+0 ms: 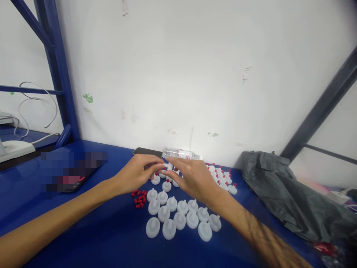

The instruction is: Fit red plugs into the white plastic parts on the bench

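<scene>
My left hand [138, 172] and my right hand [192, 176] meet over the blue table [111, 238], fingers pinched together on a small white plastic cap piece [169, 166] between them. Below the hands lie several white round caps with stems [178, 217]. A little heap of small red plugs [139, 197] sits beside my left wrist. Behind my right hand lies a group of white caps with red plugs fitted [221, 176].
A clear plastic bottle [180, 153] lies on its side by the wall, next to a dark phone [146, 151]. A crumpled black plastic bag [281, 190] fills the right side. Another phone [72, 182] lies at left. Blue shelf posts [60, 70] and white cables [36, 108] stand at far left.
</scene>
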### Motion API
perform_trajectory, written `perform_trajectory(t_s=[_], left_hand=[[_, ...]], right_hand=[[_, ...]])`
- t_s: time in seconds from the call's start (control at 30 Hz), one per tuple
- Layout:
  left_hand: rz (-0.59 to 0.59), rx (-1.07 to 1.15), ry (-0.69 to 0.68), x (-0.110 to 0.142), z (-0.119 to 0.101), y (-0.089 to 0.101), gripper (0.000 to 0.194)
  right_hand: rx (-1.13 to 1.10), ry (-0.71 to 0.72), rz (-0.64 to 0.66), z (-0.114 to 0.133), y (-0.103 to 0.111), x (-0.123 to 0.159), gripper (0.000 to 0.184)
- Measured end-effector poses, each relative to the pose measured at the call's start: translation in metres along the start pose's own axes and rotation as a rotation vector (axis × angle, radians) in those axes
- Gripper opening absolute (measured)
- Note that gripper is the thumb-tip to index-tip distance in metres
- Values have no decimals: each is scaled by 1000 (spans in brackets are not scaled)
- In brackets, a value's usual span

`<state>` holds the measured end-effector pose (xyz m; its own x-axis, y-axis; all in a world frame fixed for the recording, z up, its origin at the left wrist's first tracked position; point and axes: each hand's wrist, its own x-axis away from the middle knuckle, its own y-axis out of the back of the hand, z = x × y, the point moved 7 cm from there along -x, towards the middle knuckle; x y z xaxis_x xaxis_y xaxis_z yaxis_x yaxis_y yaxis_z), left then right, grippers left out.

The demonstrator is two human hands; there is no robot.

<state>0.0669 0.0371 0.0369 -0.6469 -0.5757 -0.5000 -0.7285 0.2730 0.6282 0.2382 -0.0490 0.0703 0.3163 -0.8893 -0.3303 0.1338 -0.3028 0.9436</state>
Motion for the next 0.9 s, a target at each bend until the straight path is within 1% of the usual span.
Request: perform_trajectory(t_s=[0.07,0.1,0.17,0.2,0.23,0.3,0.37,0.43,0.5,0.57,0.73,0.9], left_hand=[[-44,97,90,-1,1,5,43],[-66,108,117,-2,2,9,44],[-90,13,106,-3,0,18,43],[-73,-82,75,-3,-1,21,39],[-31,-191,38,-4,-1,22,36],[101,-392,-10,-4,4,20,30],[230,-512,12,-2,16,15,28],[307,-558,72,-1,26,12,23],[364,-572,114,1,32,7,20],[391,-579,123,2,31,4,19],[388,-563,143,2,25,5,19],[400,-566,109,1,25,6,24]], right_hand=[[41,-11,-51,-2,3,-1,45],[69,-17,-79,-3,4,-2,42],[121,-22,-118,-5,5,-2,31],[134,-21,-127,-5,5,-2,27],[139,-17,-129,-6,5,-3,27],[141,-5,-112,-5,4,-3,34],[144,-3,-91,-5,3,-2,37],[144,-4,-67,-5,2,-2,38],[136,1,-41,-3,1,-2,39],[131,12,-8,-1,-1,-2,38],[164,33,63,3,-4,-2,36],[152,22,110,4,-7,-3,31]])
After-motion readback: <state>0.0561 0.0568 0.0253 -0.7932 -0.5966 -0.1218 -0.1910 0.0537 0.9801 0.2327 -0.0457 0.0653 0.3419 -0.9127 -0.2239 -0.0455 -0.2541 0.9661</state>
